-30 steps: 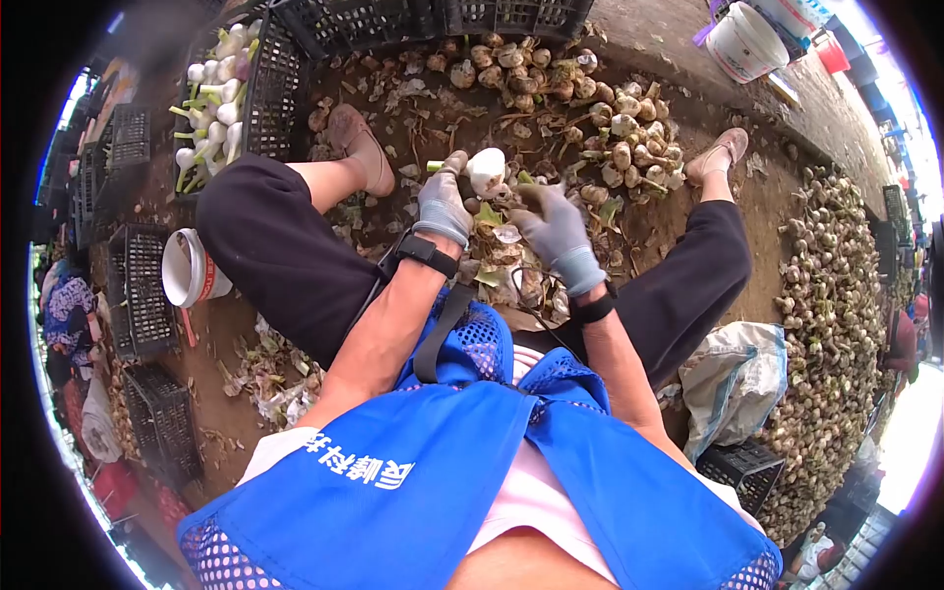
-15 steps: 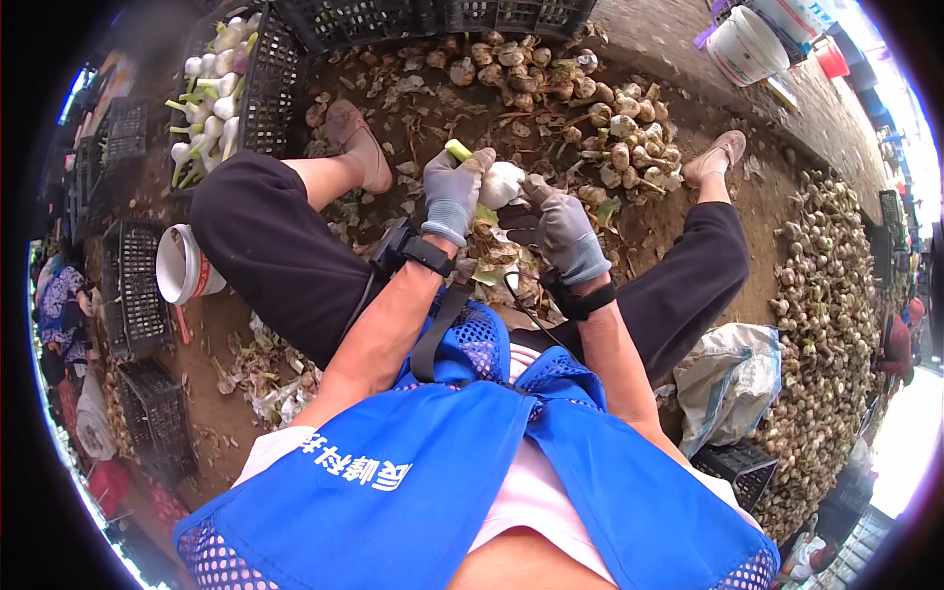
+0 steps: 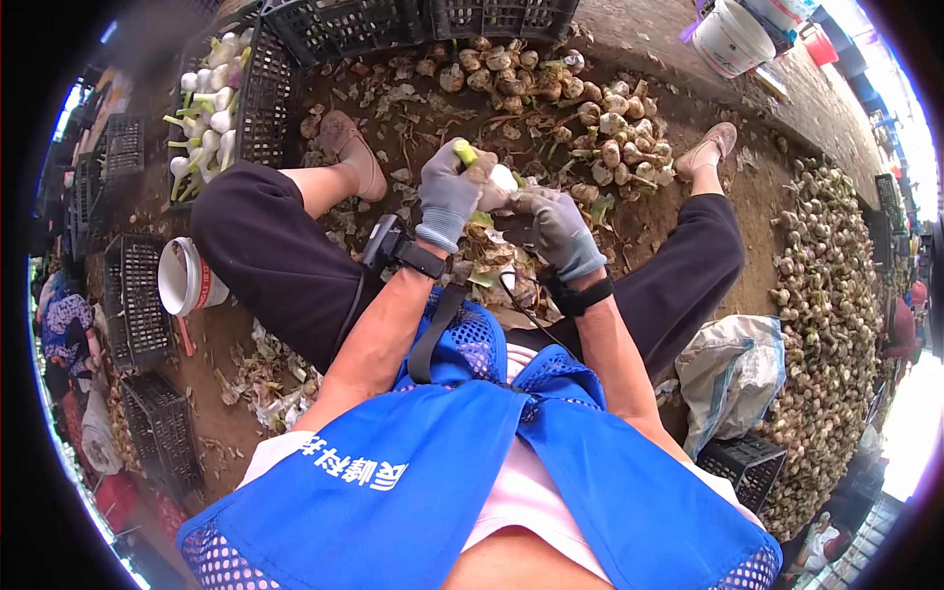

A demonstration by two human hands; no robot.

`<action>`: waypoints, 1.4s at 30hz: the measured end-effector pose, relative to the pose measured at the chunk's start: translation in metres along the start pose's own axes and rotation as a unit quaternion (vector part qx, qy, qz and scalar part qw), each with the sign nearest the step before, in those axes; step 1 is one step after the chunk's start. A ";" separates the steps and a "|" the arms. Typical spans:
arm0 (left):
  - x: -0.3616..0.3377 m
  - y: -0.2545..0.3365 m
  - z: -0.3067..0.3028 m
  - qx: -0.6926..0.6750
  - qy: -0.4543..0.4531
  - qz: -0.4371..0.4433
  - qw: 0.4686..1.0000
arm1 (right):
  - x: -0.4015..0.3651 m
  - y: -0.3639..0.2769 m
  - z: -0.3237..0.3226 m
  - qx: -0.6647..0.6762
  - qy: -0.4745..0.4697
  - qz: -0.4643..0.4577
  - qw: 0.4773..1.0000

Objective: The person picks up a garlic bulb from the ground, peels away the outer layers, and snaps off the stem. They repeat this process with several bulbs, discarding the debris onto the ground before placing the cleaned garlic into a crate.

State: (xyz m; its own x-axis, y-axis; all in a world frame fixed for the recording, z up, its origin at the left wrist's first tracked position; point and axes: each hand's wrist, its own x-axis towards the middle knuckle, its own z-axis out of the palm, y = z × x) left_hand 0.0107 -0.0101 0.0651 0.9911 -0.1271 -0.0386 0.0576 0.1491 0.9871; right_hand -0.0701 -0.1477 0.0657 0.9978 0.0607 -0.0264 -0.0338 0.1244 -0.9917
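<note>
My left hand (image 3: 452, 193), in a grey glove, is closed around a garlic bulb (image 3: 503, 179). The bulb's cut green stem (image 3: 465, 151) sticks up past the fingers, and its white side faces my right hand. My right hand (image 3: 557, 226), gloved too, has its fingers curled together against the bulb's right side. Whatever those fingers pinch is too small to make out. A pale brownish flap, perhaps skin, shows between both hands below the bulb. Loose garlic skins (image 3: 489, 261) lie on the ground under my hands.
Untrimmed garlic bulbs (image 3: 629, 133) are heaped ahead, and a larger garlic pile (image 3: 821, 324) spreads at right. A black crate (image 3: 267, 98) stands by cleaned garlic (image 3: 208, 118) at upper left. A white bucket (image 3: 187, 277) sits beside my left knee, a woven sack (image 3: 728, 379) near my right.
My right hand has come closer to the bulb, and its fingers now press at the bulb's side. The left hand has turned slightly, covering more of the bulb.
</note>
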 end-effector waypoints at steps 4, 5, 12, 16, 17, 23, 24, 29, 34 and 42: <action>-0.004 0.004 0.002 0.069 -0.028 0.049 0.996 | 0.003 0.009 0.010 0.107 0.074 0.072 0.989; 0.000 -0.008 0.002 -0.111 0.023 -0.093 0.989 | 0.011 0.025 0.009 -0.271 0.043 0.004 0.962; 0.011 -0.043 -0.017 -0.493 0.046 -0.308 0.813 | 0.018 0.093 0.001 -0.358 0.065 0.126 0.923; 0.006 -0.040 -0.013 -0.145 0.177 -0.168 0.959 | 0.017 -0.002 0.015 -0.134 0.055 0.030 0.989; 0.009 -0.044 -0.013 -0.038 0.107 -0.186 0.976 | 0.018 0.007 0.020 -0.093 0.067 0.042 0.993; 0.010 -0.068 -0.016 0.039 0.001 -0.110 0.993 | 0.024 0.058 0.010 0.445 0.168 0.310 0.823; 0.016 -0.096 -0.023 -0.102 0.019 -0.098 0.990 | 0.041 0.117 -0.017 0.569 0.135 0.301 0.753; 0.009 -0.043 -0.025 -0.081 0.069 -0.282 0.953 | 0.154 -0.012 -0.056 0.507 0.102 0.086 0.852; 0.004 -0.091 -0.041 -0.114 0.032 -0.277 0.954 | 0.228 -0.067 -0.127 0.027 0.261 -0.087 0.961; -0.001 -0.074 -0.026 0.023 0.033 -0.287 0.957 | 0.220 0.074 -0.266 -0.639 0.160 0.318 0.682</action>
State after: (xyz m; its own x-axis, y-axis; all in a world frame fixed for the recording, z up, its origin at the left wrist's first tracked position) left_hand 0.0087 0.0042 -0.0121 0.8031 -0.1124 -0.5852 0.5915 0.0306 0.8058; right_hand 0.1620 -0.3887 -0.0467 0.7730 -0.5444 -0.3257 -0.5921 -0.8035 -0.0622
